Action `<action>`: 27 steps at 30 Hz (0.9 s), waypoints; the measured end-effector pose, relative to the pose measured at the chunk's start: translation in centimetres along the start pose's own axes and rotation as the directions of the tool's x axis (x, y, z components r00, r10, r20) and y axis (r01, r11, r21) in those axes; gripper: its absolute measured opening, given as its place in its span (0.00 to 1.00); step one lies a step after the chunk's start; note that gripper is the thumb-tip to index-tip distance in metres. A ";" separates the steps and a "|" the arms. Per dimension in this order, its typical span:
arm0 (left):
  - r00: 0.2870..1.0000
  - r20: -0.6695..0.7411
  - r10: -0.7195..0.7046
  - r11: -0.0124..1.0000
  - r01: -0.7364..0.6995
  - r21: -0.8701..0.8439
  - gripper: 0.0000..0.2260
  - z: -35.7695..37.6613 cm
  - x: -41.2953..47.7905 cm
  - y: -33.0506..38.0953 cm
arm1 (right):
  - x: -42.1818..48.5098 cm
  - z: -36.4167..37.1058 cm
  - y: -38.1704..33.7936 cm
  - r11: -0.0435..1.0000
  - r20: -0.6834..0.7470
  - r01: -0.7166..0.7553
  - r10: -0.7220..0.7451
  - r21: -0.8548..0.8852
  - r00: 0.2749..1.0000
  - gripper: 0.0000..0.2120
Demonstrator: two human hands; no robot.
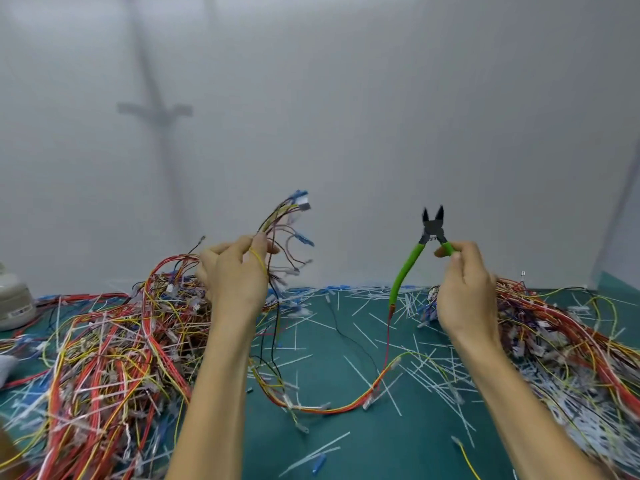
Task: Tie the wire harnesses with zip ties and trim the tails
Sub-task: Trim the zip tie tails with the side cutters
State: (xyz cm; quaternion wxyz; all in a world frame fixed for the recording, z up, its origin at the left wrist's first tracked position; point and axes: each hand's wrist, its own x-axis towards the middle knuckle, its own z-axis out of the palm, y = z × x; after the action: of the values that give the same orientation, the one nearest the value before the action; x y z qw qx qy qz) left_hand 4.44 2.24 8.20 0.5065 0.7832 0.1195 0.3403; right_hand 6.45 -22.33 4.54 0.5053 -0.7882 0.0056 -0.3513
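Observation:
My left hand is raised above the table and grips a wire harness; its coloured wires fan up and to the right, ending in blue and white connectors. My right hand holds green-handled cutters upright by one handle, black jaws open and pointing up. The other green handle hangs down to the left. Harness and cutters are apart, roughly level with each other. A long red and yellow harness trails from the held bundle across the green mat below.
A big tangle of red, yellow and white harnesses covers the left of the mat. Another pile lies at the right. Cut white zip-tie tails are scattered over the middle. A white device sits at the far left. A grey wall stands behind.

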 end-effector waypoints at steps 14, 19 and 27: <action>0.965 0.167 0.200 0.976 -0.182 -0.117 0.12 1.3 -1.5 1.9 | -0.3 0.3 -3.4 0.944 0.251 -0.168 0.095 0.285 0.963 0.14; 0.910 0.411 0.061 0.813 0.193 -0.549 0.11 1.6 -2.3 2.7 | -0.2 0.4 -4.4 0.897 0.396 -0.245 0.088 0.368 0.914 0.09; 0.673 0.719 0.173 0.426 0.607 -0.671 0.19 0.8 -2.3 3.1 | -0.5 -0.4 -6.7 0.876 0.377 -0.123 -0.070 0.466 0.924 0.10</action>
State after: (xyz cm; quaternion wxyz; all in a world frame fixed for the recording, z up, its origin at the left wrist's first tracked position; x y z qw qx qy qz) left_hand 2.79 -1.01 9.77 0.8808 0.4413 -0.1642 -0.0501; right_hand 3.49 -19.22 9.71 0.6811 -0.6908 -0.1694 -0.1739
